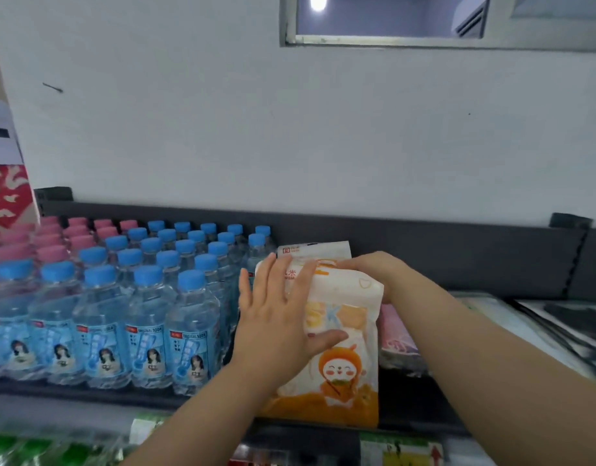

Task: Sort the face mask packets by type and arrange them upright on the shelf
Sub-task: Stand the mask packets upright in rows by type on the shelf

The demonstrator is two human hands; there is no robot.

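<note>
- Orange cartoon mask packet (343, 351) looks light, soft and slippery to me; I'd hold its edges.
- My left hand (276, 317) presses its front with fingers spread flat; my right hand (370, 269) curls over its top edge.

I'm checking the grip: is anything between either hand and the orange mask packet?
Nothing visible. The left hand lies flat on the orange mask packet, and the right hand holds its top edge.

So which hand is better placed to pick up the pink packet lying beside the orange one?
The right hand, probably. It holds the top of the orange packet, just above the pink packet on that side. The left hand lies flat on the orange packet's front and seems to steady it.
</note>
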